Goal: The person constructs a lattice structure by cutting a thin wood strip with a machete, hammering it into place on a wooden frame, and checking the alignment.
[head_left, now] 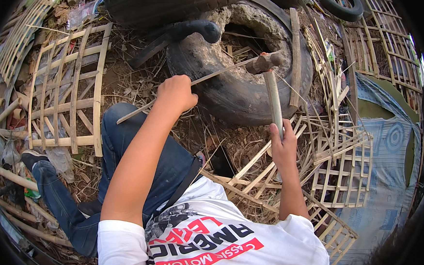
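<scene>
My left hand [178,93] is closed around a long thin bamboo strip [218,74], which slants up to the right across a tire [199,87] packed with rough concrete. My right hand [284,142] grips the pale handle of a hammer [274,97]. Its rusty brown head lies at the strip's far end, above the tire's hollow centre; whether it touches the strip I cannot tell. A flat wooden slat [294,57] leans over the tire's right side.
Woven bamboo lattice panels [68,88] lie to the left, with more broken lattice [345,170] on the right. A black curved object [193,30] and another tire [180,3] are at the far side. A blue patterned sheet [383,146] covers something at right.
</scene>
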The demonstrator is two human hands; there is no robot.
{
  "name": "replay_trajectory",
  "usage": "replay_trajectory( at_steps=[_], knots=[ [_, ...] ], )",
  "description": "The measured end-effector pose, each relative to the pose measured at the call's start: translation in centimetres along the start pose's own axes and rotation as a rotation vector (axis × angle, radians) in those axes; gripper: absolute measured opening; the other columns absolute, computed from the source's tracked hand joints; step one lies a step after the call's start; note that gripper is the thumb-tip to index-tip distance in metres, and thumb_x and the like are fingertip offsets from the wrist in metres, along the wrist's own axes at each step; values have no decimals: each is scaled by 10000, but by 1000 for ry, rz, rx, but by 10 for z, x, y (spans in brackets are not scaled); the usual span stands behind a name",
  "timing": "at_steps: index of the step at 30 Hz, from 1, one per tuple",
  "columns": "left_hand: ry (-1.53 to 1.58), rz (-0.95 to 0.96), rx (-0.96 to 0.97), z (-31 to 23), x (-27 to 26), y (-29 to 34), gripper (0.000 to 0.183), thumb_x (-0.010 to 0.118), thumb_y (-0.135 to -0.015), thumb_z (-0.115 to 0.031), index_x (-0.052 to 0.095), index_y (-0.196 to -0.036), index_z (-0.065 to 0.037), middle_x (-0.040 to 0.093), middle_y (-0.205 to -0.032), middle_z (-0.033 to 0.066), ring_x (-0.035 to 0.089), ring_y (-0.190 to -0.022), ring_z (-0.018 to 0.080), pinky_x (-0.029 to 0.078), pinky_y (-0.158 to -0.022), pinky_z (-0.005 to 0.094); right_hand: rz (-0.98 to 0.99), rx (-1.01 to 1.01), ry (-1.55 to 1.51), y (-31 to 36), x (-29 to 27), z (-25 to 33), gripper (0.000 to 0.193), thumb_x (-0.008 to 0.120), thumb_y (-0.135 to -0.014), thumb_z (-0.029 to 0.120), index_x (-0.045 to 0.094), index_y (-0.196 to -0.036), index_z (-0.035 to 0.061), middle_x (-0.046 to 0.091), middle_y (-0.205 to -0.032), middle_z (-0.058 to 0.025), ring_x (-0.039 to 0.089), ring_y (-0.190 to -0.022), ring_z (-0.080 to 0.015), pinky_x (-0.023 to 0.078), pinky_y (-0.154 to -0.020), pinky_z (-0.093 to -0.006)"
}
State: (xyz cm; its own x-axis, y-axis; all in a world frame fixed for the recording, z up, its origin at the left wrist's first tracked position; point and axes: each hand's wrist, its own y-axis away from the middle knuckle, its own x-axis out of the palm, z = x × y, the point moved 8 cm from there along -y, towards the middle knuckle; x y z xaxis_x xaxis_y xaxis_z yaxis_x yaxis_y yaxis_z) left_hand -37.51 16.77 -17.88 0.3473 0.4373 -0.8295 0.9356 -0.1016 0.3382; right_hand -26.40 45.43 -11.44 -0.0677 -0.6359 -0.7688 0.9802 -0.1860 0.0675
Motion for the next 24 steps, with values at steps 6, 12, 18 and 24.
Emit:
replay_trajectory(
  at_steps=[6,12,18,24],
  knots=[
    [-124,-115,152,-12,0,8,349,688,-745,-270,561,-904,13,677,-799,208,681,-795,352,537,-705,455,-29,44,-77,2,-7,-4,260,554,-976,264,562,-1037,11,579,-701,-58,490,-609,-104,412,-562,-291],
    [-324,-322,253,-11,-3,-2,318,704,-755,-278,566,-877,-18,683,-724,134,697,-704,264,552,-629,374,31,64,11,-11,5,-1,267,554,-974,263,550,-1054,9,559,-668,-86,503,-597,-132,417,-563,-303],
    [-253,-196,275,-12,1,-9,364,699,-748,-294,530,-871,5,665,-687,175,683,-662,321,545,-609,404,22,53,-42,-2,29,-30,244,550,-983,231,526,-1068,4,485,-673,11,403,-574,-58,338,-506,-250],
    [-286,-258,380,-2,-12,-8,357,725,-720,-343,590,-788,-20,675,-678,148,687,-631,292,540,-571,380,22,69,-144,1,40,-41,229,539,-988,226,517,-1055,8,454,-654,29,384,-554,-47,314,-485,-238]
  ],
)
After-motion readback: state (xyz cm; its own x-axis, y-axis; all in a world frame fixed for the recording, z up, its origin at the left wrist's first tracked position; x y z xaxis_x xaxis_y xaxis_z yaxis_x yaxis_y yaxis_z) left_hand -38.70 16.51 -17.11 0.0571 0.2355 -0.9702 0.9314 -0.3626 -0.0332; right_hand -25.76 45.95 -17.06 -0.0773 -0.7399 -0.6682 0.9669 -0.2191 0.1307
